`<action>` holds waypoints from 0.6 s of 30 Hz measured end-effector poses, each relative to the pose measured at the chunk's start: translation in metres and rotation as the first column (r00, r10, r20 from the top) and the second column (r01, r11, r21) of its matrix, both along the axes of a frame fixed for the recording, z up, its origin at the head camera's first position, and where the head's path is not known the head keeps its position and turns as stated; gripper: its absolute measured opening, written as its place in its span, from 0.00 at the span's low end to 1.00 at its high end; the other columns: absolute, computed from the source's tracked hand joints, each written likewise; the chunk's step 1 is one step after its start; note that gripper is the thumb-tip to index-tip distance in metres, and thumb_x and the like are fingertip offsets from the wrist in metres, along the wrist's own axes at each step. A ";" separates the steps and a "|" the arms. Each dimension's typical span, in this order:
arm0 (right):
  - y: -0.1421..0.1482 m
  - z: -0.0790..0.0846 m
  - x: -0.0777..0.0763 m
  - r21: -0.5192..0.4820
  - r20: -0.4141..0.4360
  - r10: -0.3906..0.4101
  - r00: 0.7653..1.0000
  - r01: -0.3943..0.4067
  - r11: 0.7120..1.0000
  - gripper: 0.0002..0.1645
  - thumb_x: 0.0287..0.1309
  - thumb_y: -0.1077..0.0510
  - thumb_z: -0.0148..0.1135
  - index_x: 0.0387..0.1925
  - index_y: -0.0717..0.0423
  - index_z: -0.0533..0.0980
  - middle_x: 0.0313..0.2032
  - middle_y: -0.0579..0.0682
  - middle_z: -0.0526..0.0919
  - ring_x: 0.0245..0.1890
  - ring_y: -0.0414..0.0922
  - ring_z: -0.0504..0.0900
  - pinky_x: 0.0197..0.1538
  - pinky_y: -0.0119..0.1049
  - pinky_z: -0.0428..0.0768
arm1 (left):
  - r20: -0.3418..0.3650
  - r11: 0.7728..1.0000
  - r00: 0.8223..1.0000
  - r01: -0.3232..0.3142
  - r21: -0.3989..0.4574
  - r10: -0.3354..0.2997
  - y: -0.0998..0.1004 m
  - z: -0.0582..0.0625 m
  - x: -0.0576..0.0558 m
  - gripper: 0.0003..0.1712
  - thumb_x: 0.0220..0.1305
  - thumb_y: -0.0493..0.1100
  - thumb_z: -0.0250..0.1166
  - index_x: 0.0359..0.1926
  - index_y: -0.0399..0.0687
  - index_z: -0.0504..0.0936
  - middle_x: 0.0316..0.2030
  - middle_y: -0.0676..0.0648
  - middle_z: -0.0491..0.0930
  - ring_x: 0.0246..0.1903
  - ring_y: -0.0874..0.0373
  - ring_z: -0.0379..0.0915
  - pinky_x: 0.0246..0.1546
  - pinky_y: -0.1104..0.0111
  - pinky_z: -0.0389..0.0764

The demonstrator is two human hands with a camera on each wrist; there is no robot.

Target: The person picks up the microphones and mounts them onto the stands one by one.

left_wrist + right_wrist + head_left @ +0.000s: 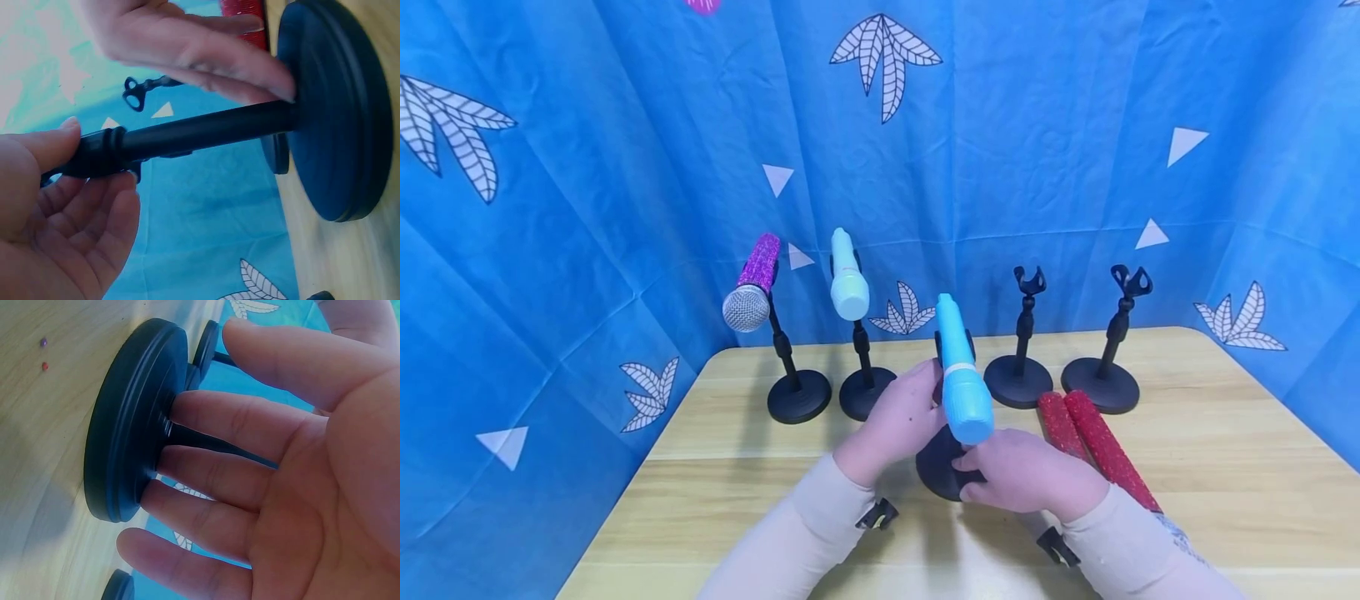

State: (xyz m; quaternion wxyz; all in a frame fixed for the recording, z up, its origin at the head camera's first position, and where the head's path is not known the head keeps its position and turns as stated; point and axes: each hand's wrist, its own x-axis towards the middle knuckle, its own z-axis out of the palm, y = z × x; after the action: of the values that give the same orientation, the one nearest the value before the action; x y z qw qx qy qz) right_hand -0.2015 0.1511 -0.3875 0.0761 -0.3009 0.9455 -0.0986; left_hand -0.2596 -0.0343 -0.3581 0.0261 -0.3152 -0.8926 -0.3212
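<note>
A bright blue microphone point(966, 400) rests head-down in the clip of a black desk microphone stand point(936, 467) in front of me. My left hand point(901, 417) holds this stand by the collar point(100, 150) high on its pole, thumb on one side and fingers curled on the other. Low on the stand, my right hand point(1030, 473) has its fingers extended. In the right wrist view its fingertips point(187, 407) touch the top of the round base point(128, 425). The microphone hides part of the pole in the head view.
Behind, a purple glitter microphone point(760, 267) and a pale blue microphone point(849, 287) sit on stands at left. Two stands with bare clips, one nearer the middle point(1021, 379) and one farther right point(1102, 383), stand behind red glitter microphones point(1112, 454) lying by my right forearm. Blue curtain point(1045, 125) surrounds the table.
</note>
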 end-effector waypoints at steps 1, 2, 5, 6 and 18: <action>0.000 0.000 0.000 0.002 0.003 -0.001 1.000 0.001 1.000 0.23 0.57 0.46 0.72 0.52 0.52 0.85 0.48 0.49 0.88 0.54 0.53 0.83 0.54 0.52 0.80 | -0.003 1.000 1.000 -0.007 0.000 0.007 0.001 0.000 0.000 0.10 0.70 0.38 0.63 0.51 0.49 0.76 0.42 0.53 0.78 0.39 0.61 0.76 0.44 0.66 0.80; 0.000 0.000 0.000 0.002 0.004 -0.001 1.000 0.001 1.000 0.23 0.57 0.47 0.72 0.52 0.52 0.85 0.48 0.49 0.88 0.54 0.53 0.83 0.54 0.52 0.80 | -0.001 1.000 1.000 -0.007 0.003 0.007 0.001 -0.001 0.000 0.10 0.70 0.38 0.63 0.50 0.49 0.76 0.42 0.53 0.78 0.39 0.61 0.75 0.43 0.66 0.79; 0.000 0.000 0.000 0.000 0.000 0.007 1.000 -0.007 1.000 0.23 0.58 0.47 0.71 0.52 0.52 0.85 0.48 0.50 0.87 0.54 0.53 0.83 0.54 0.52 0.80 | 0.059 0.999 0.998 0.010 0.034 -0.012 -0.001 0.000 0.001 0.11 0.71 0.39 0.62 0.52 0.49 0.77 0.44 0.53 0.79 0.41 0.61 0.75 0.45 0.67 0.79; 0.000 0.000 0.000 0.001 -0.001 0.009 1.000 -0.009 1.000 0.23 0.58 0.47 0.71 0.52 0.52 0.85 0.48 0.50 0.87 0.54 0.53 0.83 0.54 0.52 0.80 | 0.082 0.999 0.996 0.022 0.044 -0.026 -0.002 0.001 0.001 0.11 0.72 0.40 0.62 0.53 0.49 0.77 0.45 0.53 0.79 0.43 0.61 0.76 0.46 0.66 0.79; 0.002 0.000 0.001 0.010 -0.025 0.020 0.999 -0.019 1.000 0.22 0.58 0.46 0.71 0.52 0.51 0.86 0.52 0.53 0.84 0.52 0.54 0.84 0.52 0.52 0.81 | 0.008 0.999 0.999 -0.031 -0.014 0.031 0.000 0.003 0.001 0.07 0.71 0.42 0.65 0.47 0.52 0.77 0.38 0.56 0.78 0.37 0.62 0.75 0.41 0.68 0.79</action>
State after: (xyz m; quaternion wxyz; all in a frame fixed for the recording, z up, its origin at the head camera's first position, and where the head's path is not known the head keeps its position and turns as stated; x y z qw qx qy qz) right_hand -0.2009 0.1526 -0.3872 0.0667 -0.3109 0.9439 -0.0894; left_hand -0.2587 -0.0339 -0.3555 0.0251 -0.3000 -0.8998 -0.3157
